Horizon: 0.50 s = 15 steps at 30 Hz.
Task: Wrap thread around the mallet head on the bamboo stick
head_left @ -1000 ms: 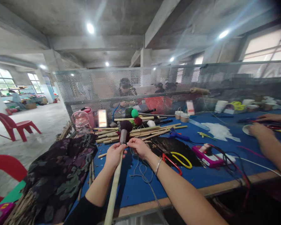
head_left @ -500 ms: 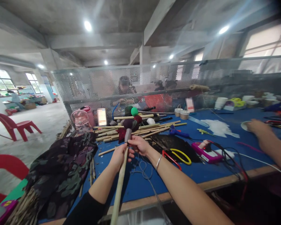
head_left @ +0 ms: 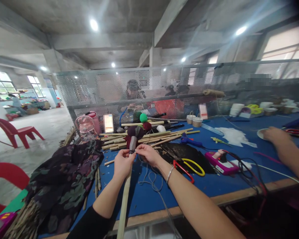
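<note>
My left hand (head_left: 122, 163) is closed around a pale wooden stick (head_left: 126, 202), which slants up from the table's near edge. At the stick's upper end is a grey wrapped section (head_left: 133, 143), close to a dark purple ball (head_left: 135, 131). My right hand (head_left: 147, 153) is pinched at the lower end of the wrapping, beside the left fingertips. A thin grey cord (head_left: 153, 181) trails in loops from near these fingers over the blue table; its end at the fingertips is too small to see clearly. Red and yellow handled scissors (head_left: 189, 166) lie to the right on black material.
Behind my hands lie several wooden sticks (head_left: 114, 143) and a green ball (head_left: 143, 117). Dark patterned cloth (head_left: 64, 186) covers the left side. A blue glue gun (head_left: 190, 140) and a purple power strip (head_left: 221, 163) with cables are right. A co-worker's hand (head_left: 272, 133) touches a white round lid.
My left hand has rolled the stick slightly, and its fingers now pinch at the wrapping's lower end. The stick's top has shifted a little left. My right hand stays close beside it.
</note>
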Motion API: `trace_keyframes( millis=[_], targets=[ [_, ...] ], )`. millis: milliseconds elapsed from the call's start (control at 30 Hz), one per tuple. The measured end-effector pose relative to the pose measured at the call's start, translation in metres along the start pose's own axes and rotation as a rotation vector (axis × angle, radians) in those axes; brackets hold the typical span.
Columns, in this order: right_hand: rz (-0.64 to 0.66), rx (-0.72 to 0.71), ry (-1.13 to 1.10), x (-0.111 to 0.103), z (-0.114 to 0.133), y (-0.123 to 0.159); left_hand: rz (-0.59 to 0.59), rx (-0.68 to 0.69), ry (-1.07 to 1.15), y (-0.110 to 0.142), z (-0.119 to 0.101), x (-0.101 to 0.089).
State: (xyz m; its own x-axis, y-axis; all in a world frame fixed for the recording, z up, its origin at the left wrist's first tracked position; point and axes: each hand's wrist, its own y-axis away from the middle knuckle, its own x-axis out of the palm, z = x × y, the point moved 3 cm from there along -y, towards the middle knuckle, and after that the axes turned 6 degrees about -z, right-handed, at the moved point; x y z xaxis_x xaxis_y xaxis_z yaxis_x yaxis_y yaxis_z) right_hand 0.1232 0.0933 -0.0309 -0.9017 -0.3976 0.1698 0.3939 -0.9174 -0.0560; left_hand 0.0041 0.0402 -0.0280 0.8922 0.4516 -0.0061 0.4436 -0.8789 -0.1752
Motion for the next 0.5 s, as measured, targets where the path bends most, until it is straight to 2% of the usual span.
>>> trace_keyframes(
  millis=[167, 333, 500],
  targets=[
    [-0.015, -0.024, 0.01, -0.0024, -0.0004, -0.0014, 0.011, -0.105, 0.09, 0.0008, -0.0014, 0.001],
    [0.013, -0.005, -0.091, -0.0006, -0.0003, -0.0012, 0.092, -0.231, 0.16, 0.0031, -0.0075, 0.0028],
    [0.144, 0.029, -0.198, 0.002, 0.0011, -0.0001, 0.22, -0.3, 0.254, 0.0028, -0.0019, 0.0056]
  ],
)
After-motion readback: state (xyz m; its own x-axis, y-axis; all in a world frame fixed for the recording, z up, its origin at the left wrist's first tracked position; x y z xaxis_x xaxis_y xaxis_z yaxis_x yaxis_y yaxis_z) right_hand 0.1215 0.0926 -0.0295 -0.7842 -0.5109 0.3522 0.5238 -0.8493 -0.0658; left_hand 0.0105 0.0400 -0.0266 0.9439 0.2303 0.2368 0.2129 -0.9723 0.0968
